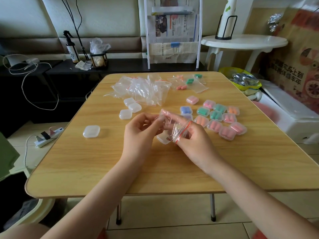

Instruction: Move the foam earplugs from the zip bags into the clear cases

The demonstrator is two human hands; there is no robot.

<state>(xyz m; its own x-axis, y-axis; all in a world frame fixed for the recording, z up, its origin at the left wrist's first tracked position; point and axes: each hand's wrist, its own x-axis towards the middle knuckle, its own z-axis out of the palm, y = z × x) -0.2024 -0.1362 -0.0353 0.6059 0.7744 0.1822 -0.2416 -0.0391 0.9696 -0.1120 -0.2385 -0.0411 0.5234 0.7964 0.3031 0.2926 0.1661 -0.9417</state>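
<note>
Holding one zip bag (179, 131), both hands.

table (172, 169) – smooth, light wood look | zip bags (143, 90) – thin, shiny, crinkly plastic | cases (91, 131) – cloudy smooth plastic | earplugs (181, 87) – soft matt foam

Two bare forearms, no sleeves, left hand (139, 133) and right hand (195, 144) without rings or watch

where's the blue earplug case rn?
Head view: blue earplug case sits on the table, right of centre, at the left edge of the filled cases, just beyond the right hand.
</note>
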